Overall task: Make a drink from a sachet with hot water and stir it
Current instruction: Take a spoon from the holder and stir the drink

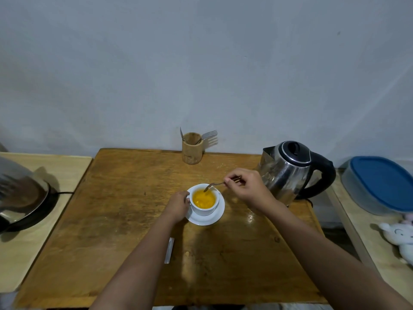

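Note:
A white cup [204, 209] full of orange-yellow drink stands on a white saucer [212, 219] in the middle of the wooden table [125, 211]. My left hand [177, 205] grips the cup at its left side, by the handle. My right hand [248, 186] pinches the handle of a metal spoon [213, 185], whose bowl dips into the drink at the far rim. A steel electric kettle [288, 168] with a black lid and handle stands just right of my right hand. A thin white sachet [169, 250] lies flat on the table near my left forearm.
A wooden cutlery holder [192, 148] with a fork stands at the table's far edge against the wall. On the left side table sits a metal appliance [20, 193] with a black cord. To the right are a blue-lidded container [382, 184] and a white plush toy [400, 240].

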Demonstrator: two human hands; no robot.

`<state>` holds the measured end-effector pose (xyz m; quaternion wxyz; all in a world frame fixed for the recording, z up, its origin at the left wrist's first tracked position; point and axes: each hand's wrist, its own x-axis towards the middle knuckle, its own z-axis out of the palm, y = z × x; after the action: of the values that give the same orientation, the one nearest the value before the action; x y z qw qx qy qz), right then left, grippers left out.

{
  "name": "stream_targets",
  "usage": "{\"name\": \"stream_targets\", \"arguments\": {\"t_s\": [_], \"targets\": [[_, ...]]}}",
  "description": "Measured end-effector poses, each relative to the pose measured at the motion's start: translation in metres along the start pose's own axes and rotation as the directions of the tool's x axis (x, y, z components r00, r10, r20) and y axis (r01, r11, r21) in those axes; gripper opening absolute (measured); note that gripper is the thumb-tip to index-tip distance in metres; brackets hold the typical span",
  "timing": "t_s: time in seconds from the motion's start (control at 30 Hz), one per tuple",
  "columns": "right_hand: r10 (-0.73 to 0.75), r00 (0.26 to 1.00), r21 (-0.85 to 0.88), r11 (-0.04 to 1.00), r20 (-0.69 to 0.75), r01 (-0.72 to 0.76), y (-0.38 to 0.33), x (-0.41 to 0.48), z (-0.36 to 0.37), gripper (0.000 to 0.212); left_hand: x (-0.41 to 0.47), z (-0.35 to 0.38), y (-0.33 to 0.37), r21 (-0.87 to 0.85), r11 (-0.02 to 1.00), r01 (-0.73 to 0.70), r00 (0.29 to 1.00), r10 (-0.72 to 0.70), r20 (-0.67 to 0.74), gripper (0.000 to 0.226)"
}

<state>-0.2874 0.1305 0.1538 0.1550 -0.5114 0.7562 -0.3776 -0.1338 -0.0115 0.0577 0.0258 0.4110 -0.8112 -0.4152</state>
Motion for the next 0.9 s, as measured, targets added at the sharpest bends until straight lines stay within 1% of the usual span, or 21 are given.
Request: {"name": "stream_targets", "arguments": {"t_s": [0.1,0.17,0.27,0.37,0.47,0.57,0.67,0.77,0.83,0.9], "targets": [[-0.022,0.999,0.026,0.999,-0.042,0.023,0.000,0.001,0.000,0.012,0.000,0.001,0.000,-0.002,1.000,-0.002,1.000,0.002,-0.009,0.030],[-0.004,0.996,0.088,0.996,-0.094,0.012,0.000,0.002,0.001,0.012,-0.001,0.001,0.000,-0.004,1.000,-0.012,1.000,0.012,-0.010,0.029],[0.100,0.980,0.248,0.967,-0.169,-0.056,0.000,0.003,0.002,0.012,-0.001,0.002,-0.001,-0.011,1.000,-0.012,1.000,0.012,-0.019,0.029],[0.228,0.941,0.391,0.913,-0.251,-0.117,0.004,0.001,0.004,0.011,-0.001,0.004,-0.002,-0.001,1.000,-0.025,0.999,0.025,-0.038,0.030],[0.394,0.864,0.567,0.808,-0.315,-0.161,0.016,-0.006,0.005,0.013,-0.001,0.005,-0.002,0.005,1.000,-0.024,0.998,0.024,-0.055,0.032],[0.543,0.755,0.717,0.682,-0.369,-0.141,0.033,-0.018,0.008,0.014,-0.001,0.007,-0.004,0.008,1.000,-0.026,0.997,0.026,-0.070,0.034],[0.662,0.616,0.772,0.621,-0.427,-0.133,0.046,-0.035,0.019,0.014,0.000,0.011,-0.007,-0.002,0.999,-0.040,0.995,0.039,-0.087,0.033],[0.769,0.499,0.813,0.548,-0.399,-0.195,0.053,-0.051,0.036,0.017,-0.001,0.013,-0.009,-0.028,0.998,-0.049,0.993,0.046,-0.108,0.031],[0.812,0.448,0.822,0.514,-0.374,-0.246,0.055,-0.058,0.045,0.017,0.001,0.010,-0.010,-0.045,0.997,-0.059,0.991,0.053,-0.120,0.031],[0.830,0.435,0.824,0.494,-0.350,-0.277,0.056,-0.062,0.054,0.017,0.003,0.007,-0.010,-0.051,0.996,-0.070,0.989,0.063,-0.134,0.032]]}}
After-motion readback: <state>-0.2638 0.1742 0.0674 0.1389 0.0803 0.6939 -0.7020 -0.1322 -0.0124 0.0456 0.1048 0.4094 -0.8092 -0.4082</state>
